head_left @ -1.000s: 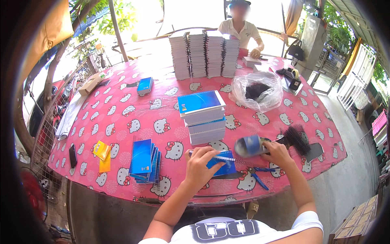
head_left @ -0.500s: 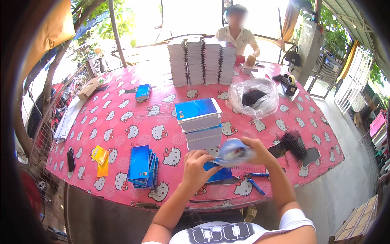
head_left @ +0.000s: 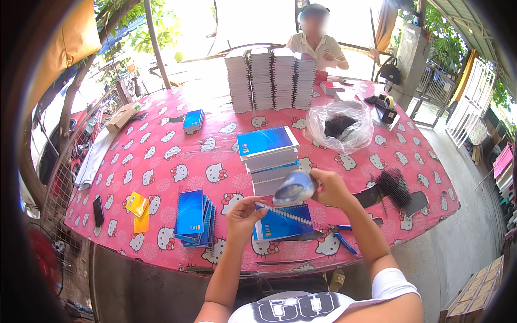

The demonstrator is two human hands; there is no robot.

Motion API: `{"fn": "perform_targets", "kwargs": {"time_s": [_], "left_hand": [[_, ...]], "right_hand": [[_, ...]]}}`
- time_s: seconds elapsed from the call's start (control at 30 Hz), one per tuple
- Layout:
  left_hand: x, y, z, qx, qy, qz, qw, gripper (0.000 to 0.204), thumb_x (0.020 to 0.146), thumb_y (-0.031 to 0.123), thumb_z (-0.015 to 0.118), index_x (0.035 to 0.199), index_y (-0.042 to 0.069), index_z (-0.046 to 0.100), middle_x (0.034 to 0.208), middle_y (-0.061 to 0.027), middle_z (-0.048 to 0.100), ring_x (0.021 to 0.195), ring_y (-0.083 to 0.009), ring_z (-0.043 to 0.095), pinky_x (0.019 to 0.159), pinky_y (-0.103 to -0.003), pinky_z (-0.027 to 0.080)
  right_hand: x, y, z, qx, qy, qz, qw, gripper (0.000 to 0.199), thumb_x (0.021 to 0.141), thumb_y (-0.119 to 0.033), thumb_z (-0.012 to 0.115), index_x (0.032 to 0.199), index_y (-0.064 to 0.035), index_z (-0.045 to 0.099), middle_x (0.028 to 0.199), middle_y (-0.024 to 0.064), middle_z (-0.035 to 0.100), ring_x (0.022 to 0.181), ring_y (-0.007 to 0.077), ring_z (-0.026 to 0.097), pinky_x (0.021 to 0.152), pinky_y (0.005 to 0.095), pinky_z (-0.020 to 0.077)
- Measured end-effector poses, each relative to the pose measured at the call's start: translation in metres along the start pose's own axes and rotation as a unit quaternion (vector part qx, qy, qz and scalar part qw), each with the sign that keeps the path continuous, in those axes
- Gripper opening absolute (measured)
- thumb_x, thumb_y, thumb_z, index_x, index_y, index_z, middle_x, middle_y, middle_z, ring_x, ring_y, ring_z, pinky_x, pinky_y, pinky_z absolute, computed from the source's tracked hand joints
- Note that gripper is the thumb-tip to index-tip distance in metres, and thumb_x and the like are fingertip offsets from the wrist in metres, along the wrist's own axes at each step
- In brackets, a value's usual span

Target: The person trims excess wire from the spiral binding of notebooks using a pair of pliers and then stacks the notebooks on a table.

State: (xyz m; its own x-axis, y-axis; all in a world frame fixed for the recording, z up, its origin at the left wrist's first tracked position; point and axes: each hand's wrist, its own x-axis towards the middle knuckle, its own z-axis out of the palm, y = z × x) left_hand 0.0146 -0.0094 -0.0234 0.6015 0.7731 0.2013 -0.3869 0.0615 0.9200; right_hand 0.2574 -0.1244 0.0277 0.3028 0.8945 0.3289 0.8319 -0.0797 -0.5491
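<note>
A blue-covered spiral notebook (head_left: 280,229) lies on the table in front of me. Diagonally over its upper part stretches a narrow pale strip (head_left: 293,216) with evenly spaced marks. The strip's left end meets the closed thumb and fingers of my left hand (head_left: 243,214). My right hand (head_left: 329,188) grips a rounded, hollow-looking blue-and-white object (head_left: 295,188), smeared by motion and held above the notebook's far edge; its kind is unclear. Just behind rises a stack of blue-topped notebooks (head_left: 267,141). To the left sits a lower pile of blue spiral notebooks (head_left: 190,212).
Blue-handled pliers (head_left: 344,242) and black binding coils (head_left: 395,188) lie at right. A clear plastic bag (head_left: 355,132) holds dark material. Tall notebook stacks (head_left: 261,81) stand at the back, near a seated person (head_left: 315,46). A phone (head_left: 98,211) and yellow packets (head_left: 138,210) are left.
The blue-and-white object and my right hand have moved left and up. My left hand has shifted left, uncovering the notebook and the pale strip. The person opposite has raised a hand.
</note>
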Motion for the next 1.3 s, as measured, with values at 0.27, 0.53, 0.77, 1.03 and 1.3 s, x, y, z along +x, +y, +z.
{"fn": "perform_targets", "kwargs": {"time_s": [0.27, 0.53, 0.77, 1.03, 1.3], "left_hand": [[0.008, -0.006, -0.019, -0.171, -0.027, -0.098, 0.98, 0.023, 0.088, 0.001, 0.066, 0.111, -0.002, 0.067, 0.102, -0.0141, 0.07, 0.093, -0.0146, 0.065, 0.083, -0.025, 0.052], [0.008, -0.005, -0.023, -0.182, -0.038, -0.123, 0.975, 0.026, 0.085, 0.005, 0.071, 0.11, -0.002, 0.067, 0.098, -0.0085, 0.069, 0.09, -0.0118, 0.064, 0.08, -0.024, 0.051], [0.008, 0.002, -0.006, -0.043, -0.116, 0.02, 0.992, 0.02, 0.083, 0.003, 0.073, 0.102, 0.002, 0.065, 0.105, -0.0081, 0.065, 0.091, -0.0118, 0.061, 0.081, -0.025, 0.049], [-0.038, 0.026, 0.023, 0.37, -0.092, 0.347, 0.857, 0.023, 0.074, -0.003, 0.076, 0.093, 0.003, 0.063, 0.103, -0.0123, 0.067, 0.084, -0.0225, 0.062, 0.078, -0.032, 0.051], [-0.05, -0.015, 0.026, 0.354, -0.033, 0.28, 0.892, 0.029, 0.067, -0.007, 0.078, 0.092, 0.002, 0.067, 0.098, -0.0127, 0.07, 0.083, -0.0233, 0.064, 0.066, -0.032, 0.053]], "right_hand": [[0.011, -0.012, 0.006, 0.041, 0.035, -0.035, 0.998, 0.035, 0.065, -0.003, 0.068, 0.1, -0.0035, 0.062, 0.08, 0.0084, 0.066, 0.071, 0.0145, 0.062, 0.064, 0.0311, 0.0494], [-0.014, 0.004, -0.011, -0.001, 0.097, 0.028, 0.995, 0.03, 0.069, -0.011, 0.067, 0.099, -0.0097, 0.061, 0.084, 0.0142, 0.066, 0.08, 0.0368, 0.065, 0.068, 0.046, 0.0509], [-0.069, 0.08, -0.009, -0.161, 0.019, 0.193, 0.968, 0.041, 0.071, -0.022, 0.075, 0.108, -0.0094, 0.062, 0.114, 0.0137, 0.06, 0.107, 0.0342, 0.058, 0.088, 0.0439, 0.0488], [-0.168, 0.026, -0.004, -0.122, -0.071, 0.109, 0.984, 0.063, 0.077, -0.034, 0.074, 0.125, 0.0001, 0.052, 0.132, 0.0202, 0.048, 0.122, 0.0388, 0.046, 0.103, 0.0458, 0.037], [-0.168, -0.017, 0.012, -0.002, -0.009, 0.13, 0.991, 0.043, 0.077, -0.017, 0.072, 0.117, -0.0028, 0.062, 0.109, 0.0157, 0.061, 0.102, 0.0315, 0.058, 0.089, 0.0406, 0.0452]]}}
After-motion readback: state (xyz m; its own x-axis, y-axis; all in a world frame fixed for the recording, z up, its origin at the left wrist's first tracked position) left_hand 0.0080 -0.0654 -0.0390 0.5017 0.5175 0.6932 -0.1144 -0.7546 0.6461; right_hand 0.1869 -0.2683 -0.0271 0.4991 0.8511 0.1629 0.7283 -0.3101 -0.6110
